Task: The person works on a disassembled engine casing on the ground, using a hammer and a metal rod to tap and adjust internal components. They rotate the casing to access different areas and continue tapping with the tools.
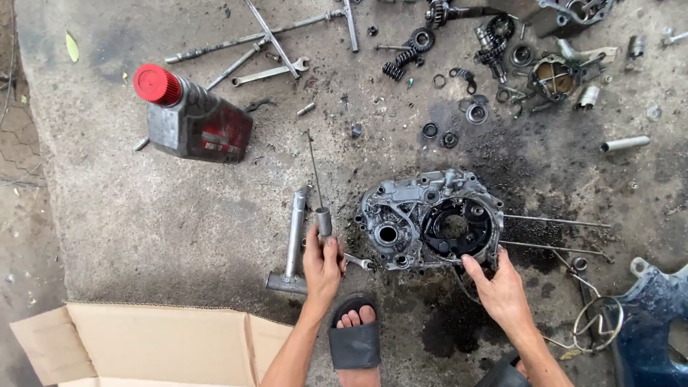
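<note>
A grey metal engine crankcase half point(428, 218) lies on the oily concrete floor, with long studs point(555, 221) sticking out to its right. My right hand point(498, 287) rests its fingers on the case's near edge. My left hand point(322, 266) grips a small metal cylinder point(324, 221) with a thin rod point(314, 168) rising from its top, held upright just left of the case. A small spanner point(357, 261) lies between my left hand and the case. My foot in a black slide sandal point(354, 337) is below.
A T-shaped socket wrench point(293, 244) lies left of my left hand. A grey oil bottle with a red cap point(188, 117) lies on its side at upper left. Wrenches point(269, 72), gears, springs and bearings point(494, 43) are scattered along the top. Flattened cardboard point(154, 342) lies at lower left, a blue part point(656, 322) at lower right.
</note>
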